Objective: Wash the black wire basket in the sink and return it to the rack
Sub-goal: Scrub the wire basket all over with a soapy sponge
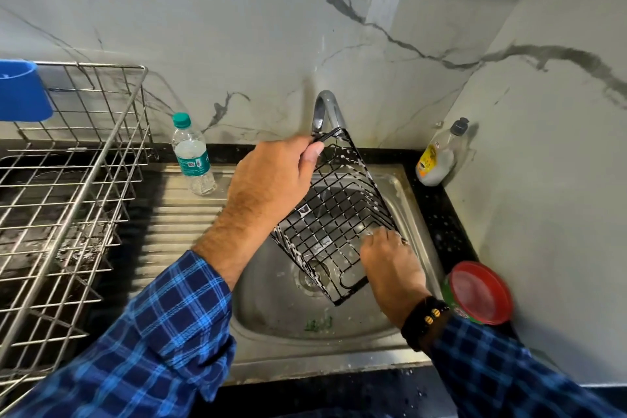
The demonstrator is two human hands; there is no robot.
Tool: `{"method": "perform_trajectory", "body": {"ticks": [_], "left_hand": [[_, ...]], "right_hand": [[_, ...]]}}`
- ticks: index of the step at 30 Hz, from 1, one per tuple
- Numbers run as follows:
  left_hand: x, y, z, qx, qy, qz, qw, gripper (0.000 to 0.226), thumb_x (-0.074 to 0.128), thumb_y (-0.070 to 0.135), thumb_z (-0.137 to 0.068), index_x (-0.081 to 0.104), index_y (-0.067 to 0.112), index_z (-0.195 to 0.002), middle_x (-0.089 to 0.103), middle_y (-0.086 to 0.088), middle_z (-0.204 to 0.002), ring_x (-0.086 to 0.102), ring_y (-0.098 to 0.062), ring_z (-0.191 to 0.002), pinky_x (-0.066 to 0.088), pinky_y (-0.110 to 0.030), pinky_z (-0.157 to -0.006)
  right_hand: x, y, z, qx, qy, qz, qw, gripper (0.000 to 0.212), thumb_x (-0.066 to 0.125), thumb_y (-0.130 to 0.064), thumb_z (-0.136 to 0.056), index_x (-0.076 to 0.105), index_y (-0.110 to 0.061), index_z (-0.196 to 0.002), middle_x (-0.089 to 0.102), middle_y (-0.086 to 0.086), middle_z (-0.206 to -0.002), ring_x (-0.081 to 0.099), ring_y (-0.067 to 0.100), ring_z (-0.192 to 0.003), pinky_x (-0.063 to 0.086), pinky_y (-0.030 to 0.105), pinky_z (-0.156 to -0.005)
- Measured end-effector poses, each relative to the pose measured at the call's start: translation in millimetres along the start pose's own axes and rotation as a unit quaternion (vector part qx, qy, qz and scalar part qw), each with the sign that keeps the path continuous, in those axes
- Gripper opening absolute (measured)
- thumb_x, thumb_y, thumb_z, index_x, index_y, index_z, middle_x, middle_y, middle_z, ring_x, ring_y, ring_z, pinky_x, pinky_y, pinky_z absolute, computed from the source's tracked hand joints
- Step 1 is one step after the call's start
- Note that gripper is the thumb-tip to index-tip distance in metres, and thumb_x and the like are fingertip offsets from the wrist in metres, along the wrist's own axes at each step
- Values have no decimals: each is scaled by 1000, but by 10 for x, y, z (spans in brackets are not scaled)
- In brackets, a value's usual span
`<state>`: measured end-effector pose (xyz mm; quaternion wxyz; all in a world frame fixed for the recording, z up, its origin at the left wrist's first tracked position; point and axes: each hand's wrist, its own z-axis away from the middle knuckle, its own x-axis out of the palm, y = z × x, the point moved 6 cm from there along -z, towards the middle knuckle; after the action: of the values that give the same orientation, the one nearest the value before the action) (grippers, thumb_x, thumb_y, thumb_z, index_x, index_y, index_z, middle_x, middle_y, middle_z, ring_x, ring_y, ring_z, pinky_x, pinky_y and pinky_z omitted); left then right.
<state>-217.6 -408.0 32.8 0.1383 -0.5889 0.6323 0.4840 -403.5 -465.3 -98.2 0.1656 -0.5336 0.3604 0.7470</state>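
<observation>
The soapy black wire basket (334, 217) tilts over the sink (271, 299); my left hand (271, 180) pinches its top rim, my right hand (390, 265) presses its wires. Faucet (324, 108) at twelve, water bottle (193, 156) at ten, rack (68, 180) at nine, red-lidded tub (480, 292) at three.

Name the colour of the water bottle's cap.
Teal green, on the bottle left of the tap; head view.

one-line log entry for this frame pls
phase: washing | left hand: grips top edge of black wire basket | right hand: rubbing lower wires | basket: tilted over sink, soapy | rack: not yet returned
</observation>
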Motion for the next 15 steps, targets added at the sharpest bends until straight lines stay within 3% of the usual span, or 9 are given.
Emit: {"method": "perform_trajectory", "body": {"ticks": [4,8,10,13,15], "left_hand": [[14,-37,7,-1,9,-7,1000,38,42,46,-105,69,19,-104,64,0,-71,64,-22,-65,50,-31,-57],[107,-99,23,5,-5,10,1000,39,40,45,-106,69,19,-107,66,4,-73,65,-19,-65,56,-35,-60],[186,-66,55,18,-19,17,1000,37,42,44,-106,69,20,-105,60,11,-70,58,-12,-60,48,-26,-53],[257,2,117,50,-39,30,998,35,42,45,-104,68,22,-105,53,16,-66,51,-4,-53,31,-16,-49],[296,-15,186,77,-61,58,994,36,41,50,-103,67,25,-99,53,16,-61,49,2,-51,31,-20,-47]], "right_hand": [[-11,77,69,24,-1,-15,1000,37,64,-10,-92,51,-4,-127,54,14,-123,57,23,-107,57,32,-86],[73,244,118,23,5,-77,997,32,59,-7,-90,54,-13,-121,57,6,-118,59,19,-104,54,26,-86],[141,341,87,24,2,-151,988,21,54,-9,-94,60,-19,-111,63,1,-110,63,17,-102,47,19,-80],[109,609,48,59,-16,-336,940,10,64,-19,-94,72,-25,-95,73,-8,-91,68,4,-81,45,8,-66],[-53,847,78,104,24,-495,862,10,72,-15,-89,75,-25,-89,74,-10,-82,69,2,-75,50,10,-66]]}}
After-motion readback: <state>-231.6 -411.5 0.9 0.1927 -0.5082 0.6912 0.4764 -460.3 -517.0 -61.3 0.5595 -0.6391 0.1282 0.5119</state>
